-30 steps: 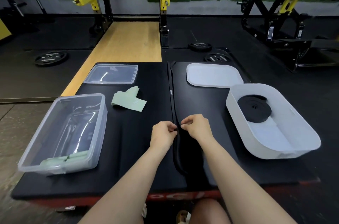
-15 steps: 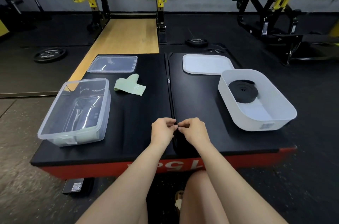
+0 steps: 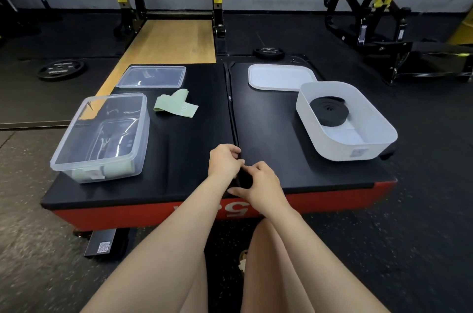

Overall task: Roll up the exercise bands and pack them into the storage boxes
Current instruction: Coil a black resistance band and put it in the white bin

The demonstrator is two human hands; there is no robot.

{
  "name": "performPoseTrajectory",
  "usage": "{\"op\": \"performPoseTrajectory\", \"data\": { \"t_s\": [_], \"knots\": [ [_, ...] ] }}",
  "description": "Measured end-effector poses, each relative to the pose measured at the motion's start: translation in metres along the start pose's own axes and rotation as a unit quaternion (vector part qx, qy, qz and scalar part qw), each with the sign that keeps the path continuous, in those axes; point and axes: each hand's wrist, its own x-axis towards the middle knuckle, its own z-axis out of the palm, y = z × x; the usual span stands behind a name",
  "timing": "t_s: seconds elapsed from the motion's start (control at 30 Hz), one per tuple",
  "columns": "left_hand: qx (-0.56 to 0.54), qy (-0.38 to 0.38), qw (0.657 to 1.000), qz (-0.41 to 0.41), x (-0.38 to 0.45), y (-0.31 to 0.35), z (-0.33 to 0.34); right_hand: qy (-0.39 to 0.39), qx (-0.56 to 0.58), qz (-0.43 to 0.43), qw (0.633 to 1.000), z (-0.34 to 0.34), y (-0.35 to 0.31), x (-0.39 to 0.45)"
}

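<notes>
Near the front edge of the table [image 3: 179, 184] we had both hands on the long black band [image 3: 231, 107]. Our right hand [image 3: 258, 184] curled its fingers around the rolled-up near end, and our left hand [image 3: 224, 163] pinched the band just past it. From there the band ran straight to the far edge. On the left sat a clear box [image 3: 102, 133] with green rolls inside, a loose green band [image 3: 176, 106] just beyond it. On the right, a white box [image 3: 345, 120] held a rolled black band [image 3: 329, 110].
</notes>
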Motion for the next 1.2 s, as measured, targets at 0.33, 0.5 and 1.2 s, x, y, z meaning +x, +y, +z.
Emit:
{"op": "performPoseTrajectory", "data": {
  "t_s": [0.33, 0.5, 1.2],
  "knots": [
    [0.043, -0.009, 0.998, 0.052, -0.008, -0.005, -0.002, 0.141, 0.044, -0.003, 0.989, 0.012, 0.010, -0.014],
    [0.089, -0.067, 0.991, 0.069, -0.017, -0.007, -0.015, 0.147, 0.076, 0.006, 0.986, 0.012, 0.015, -0.011],
    [0.155, -0.058, 0.967, 0.194, -0.034, -0.023, -0.007, 0.073, 0.065, -0.032, 0.995, -0.009, 0.027, -0.006]
  ]
}}
